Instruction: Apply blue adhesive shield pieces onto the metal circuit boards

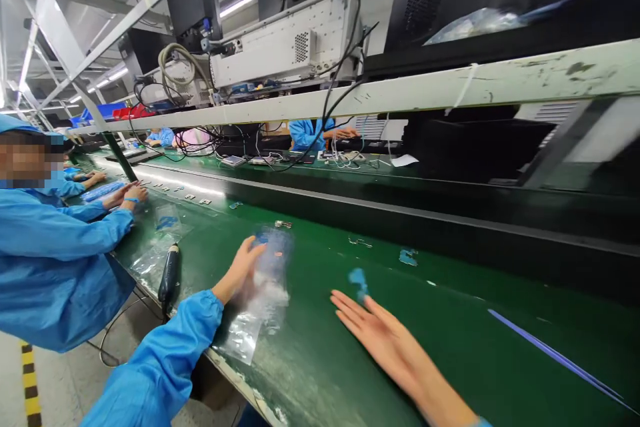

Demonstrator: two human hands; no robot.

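My left hand [240,275] grips a clear plastic bag [273,273] above the green bench; its fingers are mostly hidden behind the bag. Something blue shows near the bag's top, blurred. My right hand [387,343] is turned palm up, with some fingers stretched out. At its thumb tip is a small blue circuit board [358,279], smeared by motion and seemingly pinched there. Beyond that hand, a similar blue board [409,257] and a thin metal frame [360,241] lie on the bench. A small metal part [283,224] rests behind the bag.
A black corded hand tool [169,277] lies near the bench edge at left, beside another clear bag [167,220]. A co-worker in blue [55,247] stands left. Several small parts line the bench. Purple strips [555,353] lie right. A shelf beam [410,93] with equipment crosses overhead.
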